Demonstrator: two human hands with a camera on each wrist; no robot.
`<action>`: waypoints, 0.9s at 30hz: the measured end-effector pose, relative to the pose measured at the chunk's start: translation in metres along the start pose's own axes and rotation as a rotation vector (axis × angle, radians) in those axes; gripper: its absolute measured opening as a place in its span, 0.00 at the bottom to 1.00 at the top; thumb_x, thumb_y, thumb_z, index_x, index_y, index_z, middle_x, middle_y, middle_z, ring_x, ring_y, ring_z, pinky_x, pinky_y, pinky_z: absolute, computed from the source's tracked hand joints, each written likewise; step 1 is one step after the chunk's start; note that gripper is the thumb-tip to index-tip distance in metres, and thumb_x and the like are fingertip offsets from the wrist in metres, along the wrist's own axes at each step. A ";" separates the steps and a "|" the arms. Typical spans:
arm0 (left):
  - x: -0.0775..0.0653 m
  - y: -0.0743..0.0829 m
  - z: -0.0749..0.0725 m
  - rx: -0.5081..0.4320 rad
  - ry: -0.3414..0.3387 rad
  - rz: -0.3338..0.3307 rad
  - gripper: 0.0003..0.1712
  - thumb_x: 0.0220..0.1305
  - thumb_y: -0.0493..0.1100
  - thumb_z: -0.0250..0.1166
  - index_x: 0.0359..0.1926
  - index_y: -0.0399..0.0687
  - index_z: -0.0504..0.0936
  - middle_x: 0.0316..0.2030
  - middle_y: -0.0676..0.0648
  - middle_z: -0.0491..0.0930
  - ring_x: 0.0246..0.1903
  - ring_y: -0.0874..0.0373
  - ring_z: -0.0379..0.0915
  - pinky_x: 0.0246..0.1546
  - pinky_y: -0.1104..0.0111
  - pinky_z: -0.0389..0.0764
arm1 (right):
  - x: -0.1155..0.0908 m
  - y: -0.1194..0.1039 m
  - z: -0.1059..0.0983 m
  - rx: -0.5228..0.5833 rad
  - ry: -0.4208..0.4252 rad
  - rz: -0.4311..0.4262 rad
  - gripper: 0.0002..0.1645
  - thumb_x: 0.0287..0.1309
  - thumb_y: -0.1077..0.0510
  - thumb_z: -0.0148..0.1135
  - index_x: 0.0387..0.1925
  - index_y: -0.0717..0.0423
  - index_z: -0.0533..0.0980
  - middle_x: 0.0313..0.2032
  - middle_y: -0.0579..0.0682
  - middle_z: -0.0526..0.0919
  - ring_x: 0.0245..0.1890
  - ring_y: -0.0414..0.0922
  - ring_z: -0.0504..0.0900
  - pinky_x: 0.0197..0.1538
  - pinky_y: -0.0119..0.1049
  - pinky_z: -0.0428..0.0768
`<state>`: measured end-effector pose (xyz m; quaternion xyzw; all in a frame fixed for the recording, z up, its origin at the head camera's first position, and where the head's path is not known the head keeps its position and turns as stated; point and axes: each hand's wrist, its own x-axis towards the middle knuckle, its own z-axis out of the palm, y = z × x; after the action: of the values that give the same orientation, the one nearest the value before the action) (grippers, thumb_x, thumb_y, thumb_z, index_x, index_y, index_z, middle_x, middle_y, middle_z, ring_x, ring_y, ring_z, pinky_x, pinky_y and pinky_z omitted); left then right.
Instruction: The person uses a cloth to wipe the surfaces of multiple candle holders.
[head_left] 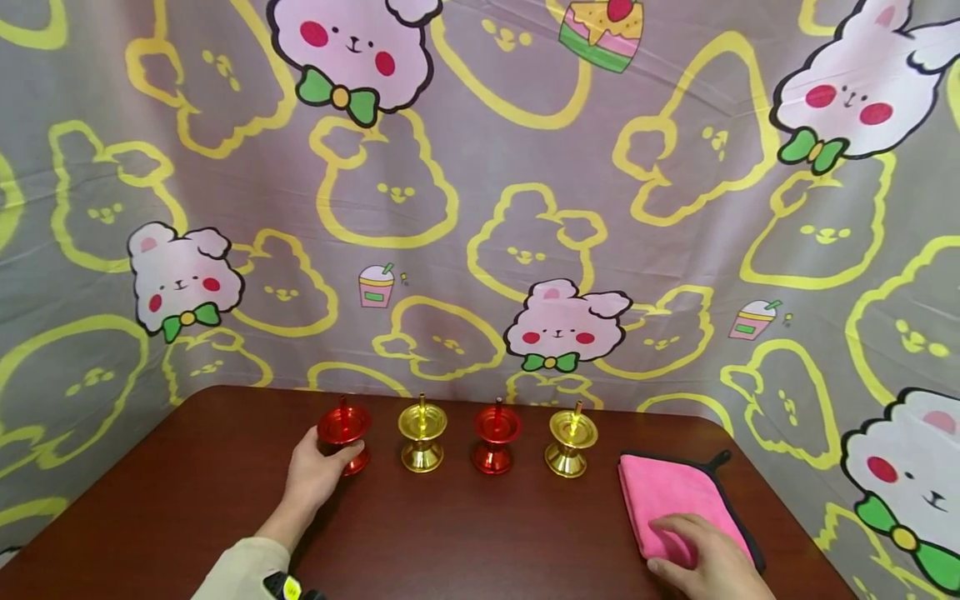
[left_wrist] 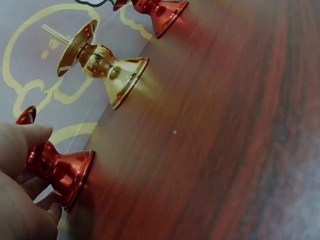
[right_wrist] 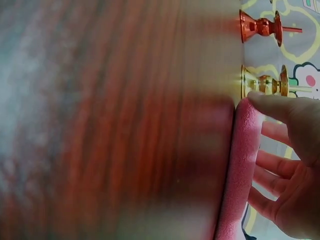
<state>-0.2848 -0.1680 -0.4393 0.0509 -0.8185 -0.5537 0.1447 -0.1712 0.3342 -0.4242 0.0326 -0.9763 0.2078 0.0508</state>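
My left hand [head_left: 315, 471] grips a red metal candle holder [head_left: 345, 427] at the left end of a row, thumb in front and fingers round its far side. In the left wrist view its flared red base [left_wrist: 75, 172] shows at the table, while the hand covers part of its upper body. Beside it stands a gold candle holder [head_left: 422, 450]. My right hand [head_left: 708, 562] is over a folded pink cloth [head_left: 675, 492] with dark edging, its fingers spread and loosely bent. In the right wrist view the fingers are right at the cloth's folded edge [right_wrist: 240, 155].
Further right in the row stand another red candle holder [head_left: 495, 450] and another gold one [head_left: 568, 457], all upright with a thin spike on top. The dark brown table [head_left: 450, 533] meets a patterned curtain [head_left: 480, 150] behind and at both sides.
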 end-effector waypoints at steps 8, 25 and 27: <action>0.001 -0.001 -0.003 0.002 0.051 0.030 0.25 0.61 0.36 0.70 0.56 0.28 0.72 0.55 0.26 0.75 0.56 0.34 0.68 0.61 0.43 0.64 | 0.000 0.003 0.002 -0.070 0.055 -0.145 0.25 0.42 0.46 0.82 0.45 0.45 0.84 0.44 0.40 0.81 0.45 0.44 0.80 0.49 0.43 0.80; -0.003 0.000 -0.006 0.004 0.033 0.056 0.24 0.63 0.38 0.71 0.55 0.30 0.75 0.54 0.27 0.78 0.55 0.34 0.71 0.58 0.45 0.68 | 0.001 0.003 0.005 -0.135 0.124 -0.220 0.18 0.44 0.55 0.81 0.38 0.44 0.82 0.36 0.36 0.78 0.36 0.37 0.77 0.43 0.40 0.80; -0.004 0.002 -0.007 0.004 0.021 0.067 0.24 0.63 0.39 0.71 0.56 0.30 0.76 0.53 0.28 0.78 0.55 0.35 0.72 0.58 0.45 0.68 | 0.000 0.002 0.005 -0.130 0.129 -0.200 0.18 0.44 0.56 0.81 0.38 0.44 0.83 0.36 0.36 0.79 0.36 0.37 0.77 0.43 0.40 0.80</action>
<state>-0.2783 -0.1725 -0.4362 0.0296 -0.8191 -0.5465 0.1715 -0.1718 0.3343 -0.4294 0.1128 -0.9743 0.1397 0.1360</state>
